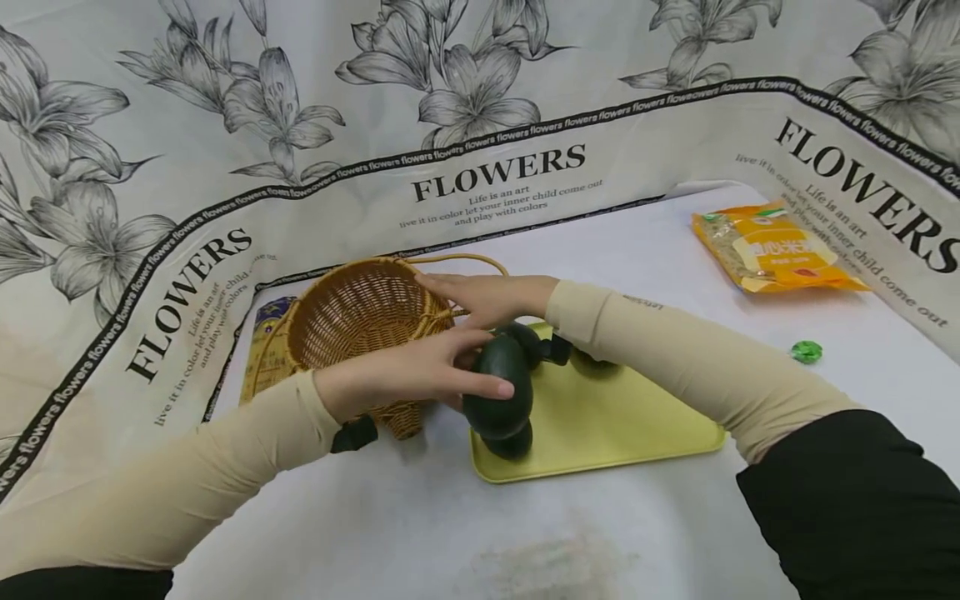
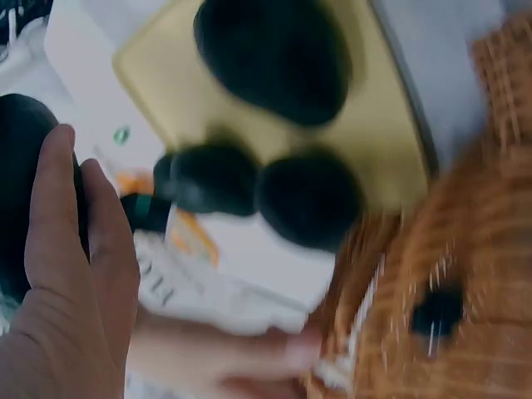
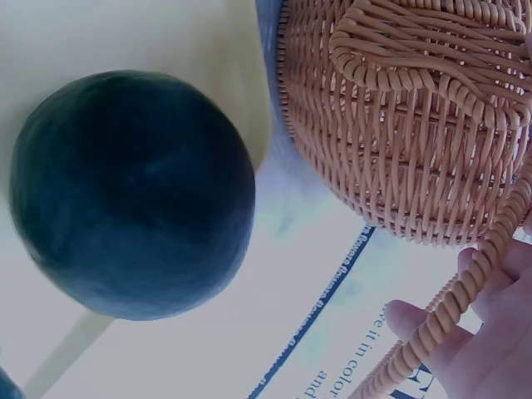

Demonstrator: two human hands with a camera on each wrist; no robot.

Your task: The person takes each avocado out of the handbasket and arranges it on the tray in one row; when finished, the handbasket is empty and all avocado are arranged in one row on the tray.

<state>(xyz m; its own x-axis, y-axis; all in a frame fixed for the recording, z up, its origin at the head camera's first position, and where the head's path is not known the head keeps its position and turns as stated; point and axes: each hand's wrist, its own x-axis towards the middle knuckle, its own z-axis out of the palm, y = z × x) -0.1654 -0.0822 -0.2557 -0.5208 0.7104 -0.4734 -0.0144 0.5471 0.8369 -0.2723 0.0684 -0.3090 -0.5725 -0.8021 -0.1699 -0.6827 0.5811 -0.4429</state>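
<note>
My left hand (image 1: 420,371) grips a smooth dark green avocado (image 1: 501,375), thumb across its near side, above the front left part of a yellow tray (image 1: 600,429). The same avocado (image 2: 18,191) is partly cut off in the left wrist view. Several more avocados (image 2: 274,58) sit on the tray. My right hand (image 1: 502,298) reaches over the tray and rests at the rim of a brown wicker basket (image 1: 360,308), fingers fairly straight. The basket leans with its opening towards me. Its handle (image 3: 461,303) crosses in front of my right fingers in the right wrist view.
An orange and yellow food bag (image 1: 780,250) lies at the back right, and a small green wrapped piece (image 1: 807,352) lies nearer. Partly behind the basket is a blue and yellow packet (image 1: 262,333). A flower-printed cloth (image 1: 480,92) rises behind the white table.
</note>
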